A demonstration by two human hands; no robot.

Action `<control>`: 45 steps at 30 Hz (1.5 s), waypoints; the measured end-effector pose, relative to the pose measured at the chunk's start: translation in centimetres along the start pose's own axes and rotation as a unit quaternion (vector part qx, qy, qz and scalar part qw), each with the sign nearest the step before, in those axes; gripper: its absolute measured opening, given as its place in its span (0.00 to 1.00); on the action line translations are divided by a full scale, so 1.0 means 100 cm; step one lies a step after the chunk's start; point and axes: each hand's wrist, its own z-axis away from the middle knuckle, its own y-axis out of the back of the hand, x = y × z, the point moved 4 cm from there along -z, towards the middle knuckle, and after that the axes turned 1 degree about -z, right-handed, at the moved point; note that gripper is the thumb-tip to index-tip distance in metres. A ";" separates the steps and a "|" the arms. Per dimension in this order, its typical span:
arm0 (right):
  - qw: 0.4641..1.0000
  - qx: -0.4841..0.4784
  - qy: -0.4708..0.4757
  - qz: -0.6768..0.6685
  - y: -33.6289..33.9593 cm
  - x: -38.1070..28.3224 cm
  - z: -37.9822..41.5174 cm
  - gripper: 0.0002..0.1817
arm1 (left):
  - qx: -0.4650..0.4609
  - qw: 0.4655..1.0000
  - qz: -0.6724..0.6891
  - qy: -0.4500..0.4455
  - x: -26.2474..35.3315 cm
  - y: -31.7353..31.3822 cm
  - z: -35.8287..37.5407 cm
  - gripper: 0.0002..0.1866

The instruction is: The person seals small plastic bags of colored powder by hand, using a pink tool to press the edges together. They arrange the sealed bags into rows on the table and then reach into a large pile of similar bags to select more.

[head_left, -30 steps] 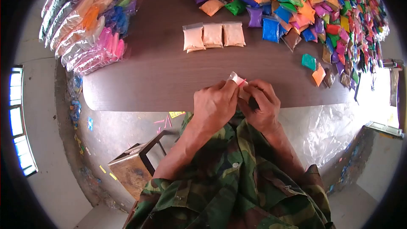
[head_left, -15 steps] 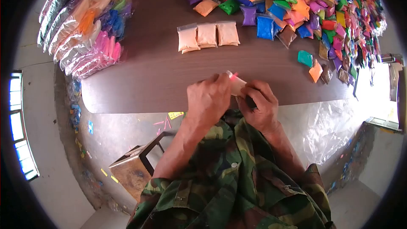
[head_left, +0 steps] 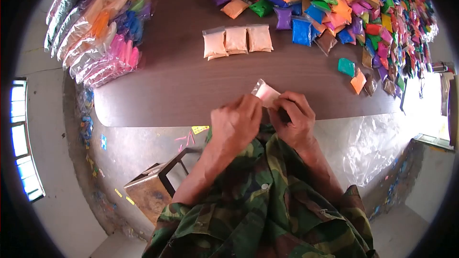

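Observation:
Near the table's front edge, my right hand (head_left: 296,117) pinches the right side of a small clear bag (head_left: 266,93) with pale peach contents. The fingers of my left hand (head_left: 236,119) are closed at the bag's lower left side; their tips are partly hidden. A pinkish patch shows through the plastic. Beyond my hands, filled peach bags (head_left: 235,40) lie in a row of three stacks on the brown table (head_left: 181,88).
Many small coloured packets (head_left: 334,9) are heaped at the back right, with a few loose ones nearer. Long clear bags of coloured material (head_left: 103,24) lie at the left. Below the table are a metal-framed stool (head_left: 150,191) and plastic sheeting (head_left: 370,148).
My left hand has moved slightly down along the bag, uncovering its upper left corner. The bright pink bit at its top no longer shows there. The whole view has shifted slightly.

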 end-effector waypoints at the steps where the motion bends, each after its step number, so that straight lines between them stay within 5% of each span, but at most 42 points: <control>1: 1.000 0.000 0.003 0.000 -0.001 0.000 0.001 0.16 | 0.003 1.000 0.013 -0.019 0.004 0.000 0.006 0.03; 18: 0.993 -0.087 -0.006 0.083 0.004 -0.013 -0.023 0.16 | 0.215 0.958 -0.031 0.185 -0.136 0.086 0.019 0.02; 25: 0.982 -0.134 -0.120 -0.054 -0.027 -0.029 -0.054 0.08 | 0.263 0.951 -0.025 0.160 -0.148 0.087 0.017 0.02; 32: 0.950 -0.146 -0.248 -0.121 -0.090 -0.012 -0.064 0.10 | 0.265 0.951 -0.014 0.161 -0.150 0.086 0.020 0.04; 35: 0.985 -0.098 -0.140 -0.026 -0.088 -0.025 -0.071 0.10 | 0.268 0.948 0.000 0.172 -0.150 0.085 0.021 0.04; 38: 0.976 -0.147 -0.128 0.095 -0.077 -0.036 -0.072 0.11 | 0.270 0.949 -0.008 0.161 -0.147 0.087 0.020 0.04; 45: 0.974 -0.174 0.094 0.110 -0.067 -0.045 -0.064 0.23 | 0.261 0.953 -0.016 0.154 -0.147 0.088 0.021 0.03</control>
